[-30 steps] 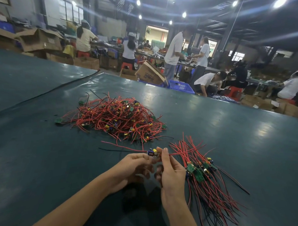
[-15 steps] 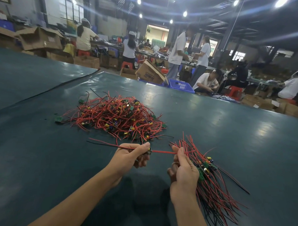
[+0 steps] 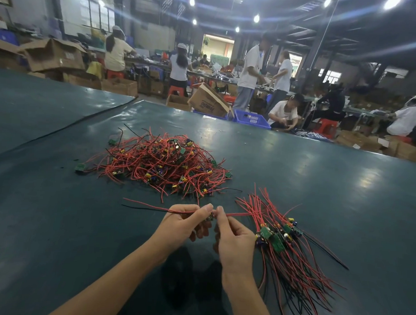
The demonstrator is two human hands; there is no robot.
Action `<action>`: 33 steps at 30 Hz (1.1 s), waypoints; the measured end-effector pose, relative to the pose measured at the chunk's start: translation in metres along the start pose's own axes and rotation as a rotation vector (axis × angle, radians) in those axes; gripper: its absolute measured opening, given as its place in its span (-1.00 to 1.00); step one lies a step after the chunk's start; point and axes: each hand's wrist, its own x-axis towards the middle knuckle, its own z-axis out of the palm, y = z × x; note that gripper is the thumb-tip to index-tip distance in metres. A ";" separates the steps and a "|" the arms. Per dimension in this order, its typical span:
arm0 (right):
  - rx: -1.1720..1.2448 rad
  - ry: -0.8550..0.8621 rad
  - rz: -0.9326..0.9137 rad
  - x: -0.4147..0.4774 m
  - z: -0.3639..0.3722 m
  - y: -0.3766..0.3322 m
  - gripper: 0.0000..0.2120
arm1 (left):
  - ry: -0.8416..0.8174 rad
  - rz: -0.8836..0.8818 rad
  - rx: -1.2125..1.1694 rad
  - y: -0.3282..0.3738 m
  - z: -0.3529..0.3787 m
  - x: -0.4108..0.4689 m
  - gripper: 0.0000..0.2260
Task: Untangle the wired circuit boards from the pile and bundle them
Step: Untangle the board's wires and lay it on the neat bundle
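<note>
Both hands are clamped on one unit, held just off the table (image 3: 58, 234) between pile (image 3: 164, 163) and bundle (image 3: 282, 242). The left hand (image 3: 183, 224) has its fingers curled round the red and black leads (image 3: 148, 204) right where they leave the board (image 3: 209, 217). The right hand (image 3: 234, 238) pinches the board's other side with thumb and forefinger. The board is mostly hidden by fingertips. The leads stick out straight to the left, and a single red one runs right as far as the bundle's near wire ends; can't tell if it touches them or is caught. Likely reason for the two-point grip: pulling the leads taut and straight so the unit lies parallel with the rest. The pile sits dead ahead within reach, a knot of red wire with boards buried in it and a couple of loose boards at its left edge. The bundle lies just beside the right hand, so drop-off is short. Its boards are grouped at mid-length and its wires fan out both ways, which should make it easy to gather. No tie is visible on it. The pile is far bigger than the bundle, so it looks early in the job. Main risk is that right-hand lead snagging and dragging the bundle out of line.
</note>
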 end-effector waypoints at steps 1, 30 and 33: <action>-0.007 0.020 0.003 0.001 0.000 0.001 -0.77 | -0.020 0.006 0.018 -0.001 0.001 0.000 -0.67; -0.205 0.003 -0.005 0.014 -0.021 -0.003 -0.68 | -0.121 0.466 0.713 -0.017 -0.001 -0.004 -0.70; -0.277 0.047 -0.075 0.019 -0.027 -0.002 -0.66 | -0.146 0.514 0.795 -0.016 0.001 -0.006 -0.71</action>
